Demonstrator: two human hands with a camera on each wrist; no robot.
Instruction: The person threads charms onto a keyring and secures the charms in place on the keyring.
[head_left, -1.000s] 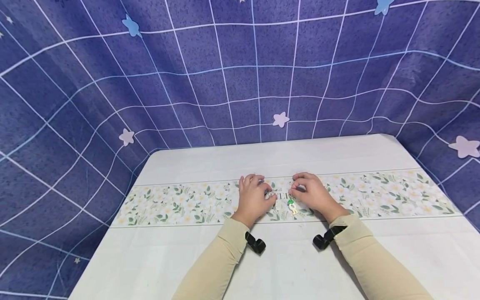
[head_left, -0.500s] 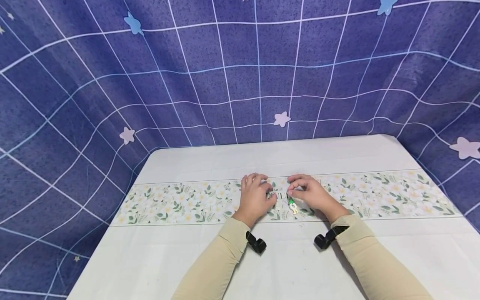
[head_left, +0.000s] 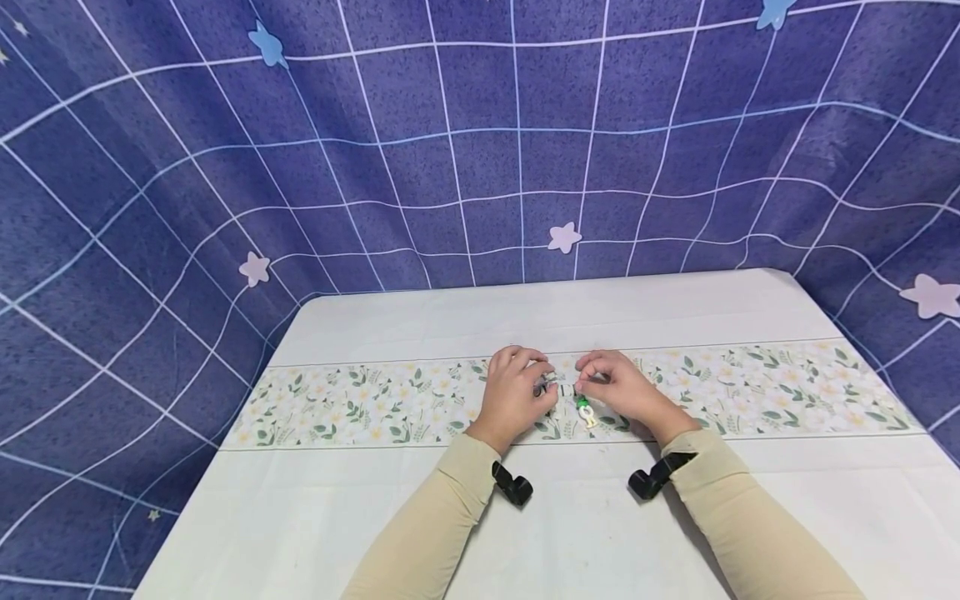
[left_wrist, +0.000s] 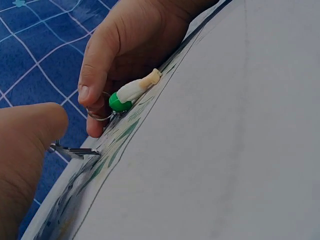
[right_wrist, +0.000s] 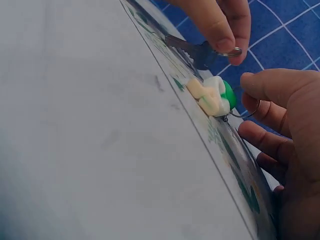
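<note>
My left hand [head_left: 513, 392] pinches a small ring [right_wrist: 231, 52] between thumb and finger. From it hangs a dark metal key [right_wrist: 197, 51], close over the floral strip. Opposite, my right hand [head_left: 622, 386] pinches a larger, thin metal split ring [right_wrist: 254, 111]. A keychain charm [head_left: 585, 412], a small figure with green, white and peach parts, hangs from that ring by a short link and lies on the cloth. In the left wrist view the key [left_wrist: 82, 151] sticks out past the left thumb [left_wrist: 47, 122]. A small gap separates the two hands.
A white tablecloth [head_left: 562, 517] with a floral band [head_left: 360, 408] across it covers the table. Behind and at both sides hangs a blue curtain [head_left: 480, 167] with white grid lines and stars. Each wrist wears a black camera mount [head_left: 513, 485].
My left hand has shifted slightly right, closer to the right hand, with its fingers drawing in. The right hand has edged a little left and stays at the charm's ring.
</note>
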